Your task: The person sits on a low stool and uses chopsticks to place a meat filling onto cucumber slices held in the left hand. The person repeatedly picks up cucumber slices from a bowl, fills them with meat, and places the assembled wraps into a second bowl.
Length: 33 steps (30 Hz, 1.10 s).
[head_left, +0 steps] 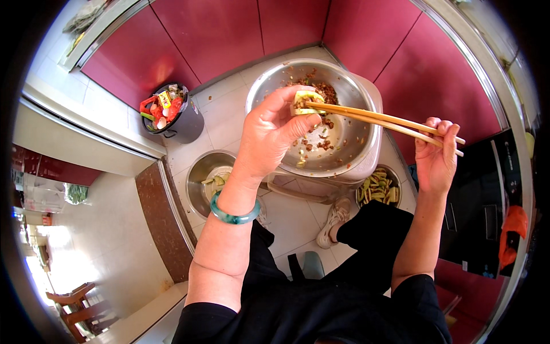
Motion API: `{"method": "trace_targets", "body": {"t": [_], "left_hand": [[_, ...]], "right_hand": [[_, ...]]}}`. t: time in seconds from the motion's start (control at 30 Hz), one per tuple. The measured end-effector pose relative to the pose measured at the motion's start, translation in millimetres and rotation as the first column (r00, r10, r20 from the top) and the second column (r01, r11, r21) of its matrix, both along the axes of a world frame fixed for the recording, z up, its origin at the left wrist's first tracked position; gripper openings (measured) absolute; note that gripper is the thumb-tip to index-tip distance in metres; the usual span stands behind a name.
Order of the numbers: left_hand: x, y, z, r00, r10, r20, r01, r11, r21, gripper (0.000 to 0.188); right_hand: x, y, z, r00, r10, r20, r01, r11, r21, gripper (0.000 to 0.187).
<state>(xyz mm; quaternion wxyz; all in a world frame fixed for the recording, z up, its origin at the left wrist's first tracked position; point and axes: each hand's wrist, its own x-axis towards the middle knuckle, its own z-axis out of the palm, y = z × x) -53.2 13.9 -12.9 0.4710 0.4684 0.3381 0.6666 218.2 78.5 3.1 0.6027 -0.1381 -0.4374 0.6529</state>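
Observation:
My left hand (264, 137) is over the large steel bowl (356, 146), pinching a pale green vegetable piece (310, 94) between thumb and fingers. Brown minced filling shows in the piece's hollow. Out to the right, my right hand (436, 157) grips a pair of wooden chopsticks (375, 118) near their back ends. Their tips meet the filling in the vegetable piece. Loose brown mince (326, 94) lies along the far side of the bowl, with scattered crumbs on its bottom and walls. A green bangle (236, 218) circles my left wrist.
The bowl rests on a pale stool (373, 97). On the tiled floor stand a steel basin (197, 175) with a few pale green pieces and a bowl of many green pieces (377, 189). A full dark bin (189, 123) stands left, before red cabinets (212, 34). A black appliance (472, 195) is right.

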Motion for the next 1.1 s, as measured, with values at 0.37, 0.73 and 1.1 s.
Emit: {"method": "trace_targets", "body": {"t": [0.37,0.73,1.1], "left_hand": [[3.7,3.2,-3.9,0.999,-0.026,-0.025,0.027,0.998,0.060,0.037],[4.0,-2.3,4.3,0.968,-0.139,0.210,0.132,0.990,0.049,0.042],[2.7,-3.5,4.8,0.969,-0.128,0.211,0.121,0.992,0.046,0.044]], "right_hand": [[0.1,3.5,-2.6,0.995,0.101,-0.018,-0.102,0.995,-0.013,0.032],[-8.1,9.2,-24.0,0.979,0.108,-0.175,-0.150,0.956,-0.252,0.029],[-14.0,8.8,-26.6,0.964,0.159,-0.212,-0.211,0.945,-0.252,0.030]]}}
